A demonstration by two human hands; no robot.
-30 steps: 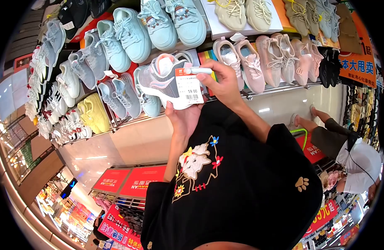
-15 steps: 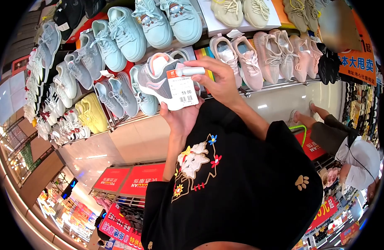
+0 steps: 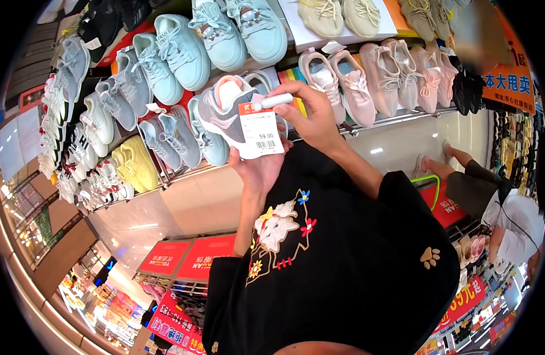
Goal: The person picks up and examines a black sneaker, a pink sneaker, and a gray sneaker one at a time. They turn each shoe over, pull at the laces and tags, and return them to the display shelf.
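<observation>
A grey and white shoe with pink parts (image 3: pixel 227 112) is held up before the shoe rack. My left hand (image 3: pixel 257 168) is wrapped round it from below, with part of the palm behind the price tag. A white price tag with a red top (image 3: pixel 261 133) hangs over the shoe's side and reads 59.00. My right hand (image 3: pixel 308 112) pinches a small white cylindrical piece (image 3: pixel 276 102) at the tag's upper edge. Light blue sneakers (image 3: pixel 183 53) stand just behind the shoe.
Pink shoes (image 3: pixel 352 89) line the rack to the right, and yellow shoes (image 3: pixel 134 164) sit at lower left. A metal rail (image 3: pixel 396 121) edges the rack. Another person in a white top (image 3: pixel 515 222) is at the far right. Red signs (image 3: pixel 206 255) top a lower rack.
The view has shifted slightly, and the surroundings appear a little lower and to the right at the edges. Both hands keep their hold on the shoe and the white piece.
</observation>
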